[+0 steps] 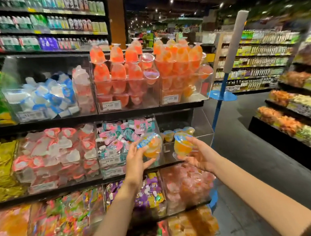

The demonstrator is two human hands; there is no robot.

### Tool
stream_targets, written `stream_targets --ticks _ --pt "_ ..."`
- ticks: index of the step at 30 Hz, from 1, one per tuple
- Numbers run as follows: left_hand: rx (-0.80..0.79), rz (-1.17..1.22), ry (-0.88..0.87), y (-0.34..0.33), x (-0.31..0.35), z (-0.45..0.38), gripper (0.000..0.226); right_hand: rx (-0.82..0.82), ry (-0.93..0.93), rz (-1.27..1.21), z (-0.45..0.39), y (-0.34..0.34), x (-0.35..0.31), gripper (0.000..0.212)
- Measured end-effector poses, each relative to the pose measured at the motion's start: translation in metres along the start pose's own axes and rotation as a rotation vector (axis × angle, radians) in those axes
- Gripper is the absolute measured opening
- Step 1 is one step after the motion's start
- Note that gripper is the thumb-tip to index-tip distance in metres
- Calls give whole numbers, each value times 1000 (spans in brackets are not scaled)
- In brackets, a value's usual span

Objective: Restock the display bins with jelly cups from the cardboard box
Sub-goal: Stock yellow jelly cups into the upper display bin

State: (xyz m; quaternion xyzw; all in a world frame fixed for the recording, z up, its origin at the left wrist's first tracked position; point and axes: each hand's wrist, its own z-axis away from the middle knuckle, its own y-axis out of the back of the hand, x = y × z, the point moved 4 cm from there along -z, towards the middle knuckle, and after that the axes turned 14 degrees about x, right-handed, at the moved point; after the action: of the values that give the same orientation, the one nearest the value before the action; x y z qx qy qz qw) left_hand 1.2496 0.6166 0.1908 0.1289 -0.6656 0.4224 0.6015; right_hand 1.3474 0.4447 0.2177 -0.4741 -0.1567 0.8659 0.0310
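left hand (135, 158) and right hand (195, 155) each grasp an orange jelly cup; far clear bin (202, 130) holds three cups, partly hidden.

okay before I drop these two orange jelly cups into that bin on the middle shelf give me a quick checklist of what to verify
1. Left hand grips left cup: ok.
2. Right hand grips right cup: ok.
3. Room in the target bin, only a few cups at the back: ok.
4. Same orange flavour as those cups: ok.
5. Lids sealed: cannot tell.
6. Cardboard box within reach: cannot tell, out of view.
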Motion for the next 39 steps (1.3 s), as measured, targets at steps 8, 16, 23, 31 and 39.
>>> stream_targets --ticks 8,16,23,31,39 --pt "146 54 -5 -16 -18 -68 35 78 -13 36 -100 -12 -40 16" --pt "311 53 3 -51 -52 -134 37 -35 -118 231 -238 -32 -48 13" --pt "479 52 -10 -65 -84 -187 26 -207 -166 519 -334 -54 -18 24" --pt "474 -4 -84 -56 -107 -199 70 -126 -320 554 -375 -66 18 14" --pt "463 -112 -132 -62 -100 -195 23 -144 -253 759 -397 -67 39 38"
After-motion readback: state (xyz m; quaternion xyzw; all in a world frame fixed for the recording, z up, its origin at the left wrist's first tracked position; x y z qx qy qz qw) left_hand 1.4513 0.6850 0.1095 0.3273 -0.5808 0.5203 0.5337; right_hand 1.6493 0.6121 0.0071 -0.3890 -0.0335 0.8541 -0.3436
